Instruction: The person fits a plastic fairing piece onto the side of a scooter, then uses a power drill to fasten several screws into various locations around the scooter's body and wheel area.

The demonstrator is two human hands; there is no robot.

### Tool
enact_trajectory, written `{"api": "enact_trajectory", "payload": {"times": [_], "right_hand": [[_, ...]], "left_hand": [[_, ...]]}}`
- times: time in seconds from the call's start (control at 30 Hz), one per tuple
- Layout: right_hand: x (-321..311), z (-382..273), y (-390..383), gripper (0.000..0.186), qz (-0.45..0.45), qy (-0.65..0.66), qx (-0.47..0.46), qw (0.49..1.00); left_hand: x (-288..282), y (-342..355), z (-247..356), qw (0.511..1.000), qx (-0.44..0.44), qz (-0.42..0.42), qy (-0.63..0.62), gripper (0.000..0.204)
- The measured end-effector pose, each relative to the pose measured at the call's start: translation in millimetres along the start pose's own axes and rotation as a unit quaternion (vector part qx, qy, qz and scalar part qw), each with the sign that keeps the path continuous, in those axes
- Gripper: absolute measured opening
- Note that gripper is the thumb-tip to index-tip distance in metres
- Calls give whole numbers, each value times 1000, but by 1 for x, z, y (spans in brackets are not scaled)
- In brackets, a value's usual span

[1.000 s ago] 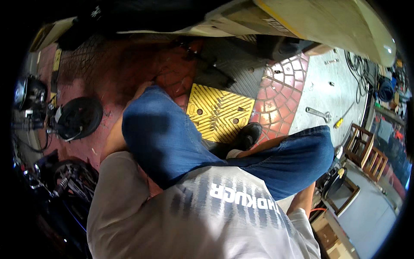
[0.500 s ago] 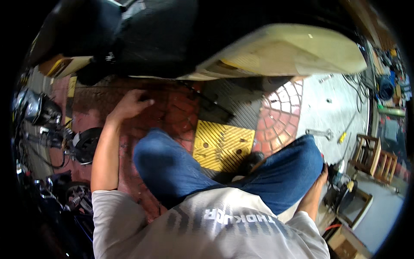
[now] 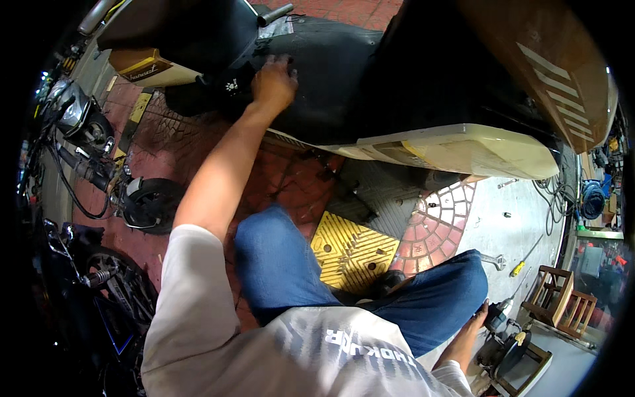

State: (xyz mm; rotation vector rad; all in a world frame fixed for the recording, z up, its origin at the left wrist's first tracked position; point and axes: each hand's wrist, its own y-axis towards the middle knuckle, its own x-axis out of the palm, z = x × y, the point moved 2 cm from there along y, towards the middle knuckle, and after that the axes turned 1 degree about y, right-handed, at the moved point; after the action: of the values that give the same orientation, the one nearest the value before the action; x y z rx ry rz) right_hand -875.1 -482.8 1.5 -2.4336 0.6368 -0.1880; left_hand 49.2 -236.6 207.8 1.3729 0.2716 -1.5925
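Note:
My left hand (image 3: 274,83) has curled fingers over the scooter's black footboard (image 3: 324,73), around a small dark item I cannot make out. Just left of it is a black cloth or mat (image 3: 225,89) with a white paw emblem. Low at right, beside my bent knee, my right hand (image 3: 475,317) is closed around what looks like a power drill (image 3: 499,314), partly hidden by the hand. The scooter's cream side panel (image 3: 483,152) crosses above my legs.
Other two-wheelers (image 3: 149,202) crowd the left. A yellow ramp plate (image 3: 350,255) lies before my feet. A wrench (image 3: 493,260), yellow screwdriver (image 3: 518,268) and coiled cables (image 3: 555,195) lie on the right. Wooden stools (image 3: 555,291) stand behind them. A metal tube (image 3: 274,14) rests atop the footboard.
My left arm has reached forward and up onto the footboard. The view has tilted up, showing more of the scooter. My right hand, low at right, now shows with the drill.

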Motion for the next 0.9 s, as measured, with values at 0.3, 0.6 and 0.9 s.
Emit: {"api": "enact_trajectory", "payload": {"times": [0.3, 0.6, 0.9], "right_hand": [[38, -4, -50, 42, -160, 133, -81, 975], [197, -165, -186, 23, -279, 171, -284, 901], [253, -404, -379, 22, -419, 102, -304, 850]], "left_hand": [[23, 10, -33, 990, -40, -34, -131, 39], [-11, 22, 11, 579, -320, -193, -725, 7], [-161, 46, 23, 467, -391, -101, -786, 9]]}}
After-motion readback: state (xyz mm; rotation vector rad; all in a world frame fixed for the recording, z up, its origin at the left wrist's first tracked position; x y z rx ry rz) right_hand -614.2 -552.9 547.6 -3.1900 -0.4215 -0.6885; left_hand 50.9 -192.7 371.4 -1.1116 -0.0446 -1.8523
